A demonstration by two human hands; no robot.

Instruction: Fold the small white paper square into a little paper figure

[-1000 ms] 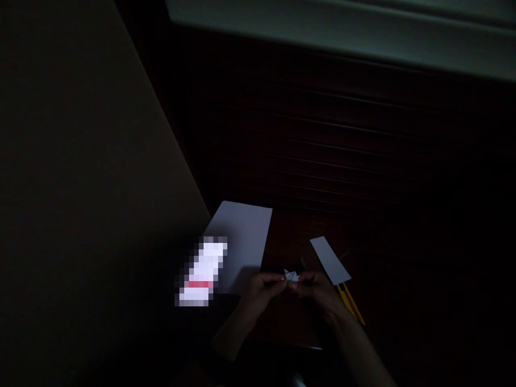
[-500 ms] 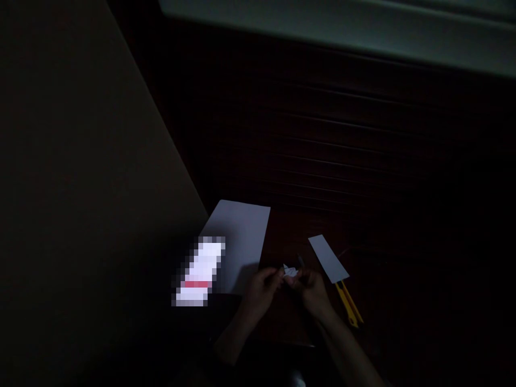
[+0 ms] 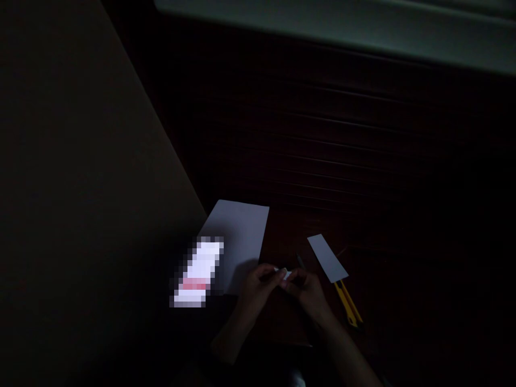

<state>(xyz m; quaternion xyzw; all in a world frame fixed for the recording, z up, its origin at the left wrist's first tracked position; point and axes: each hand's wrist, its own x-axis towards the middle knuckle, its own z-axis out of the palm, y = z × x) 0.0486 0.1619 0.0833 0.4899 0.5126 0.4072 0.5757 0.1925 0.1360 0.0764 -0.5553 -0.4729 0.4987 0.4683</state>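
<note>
Between my fingertips is a small piece of folded white paper (image 3: 287, 274), mostly covered by the fingers. My left hand (image 3: 258, 285) pinches it from the left, thumb on top. From the right, my right hand (image 3: 308, 290) grips its other side with thumb and forefinger. Both hands are held close together above the dark table (image 3: 278, 322). A thin grey pen-like stick (image 3: 300, 260) shows just beyond my right hand; its lower end is hidden.
A large white sheet (image 3: 242, 226) lies to the left, with a bright, pixelated screen (image 3: 197, 271) over its lower-left part. On the right, a white paper strip (image 3: 328, 258) lies across a yellow utility knife (image 3: 347, 303). A plain wall (image 3: 80, 161) borders the left.
My fingers have closed further over the folded paper, so less of it shows. My left thumb has moved up and right onto it. The other things lie as before.
</note>
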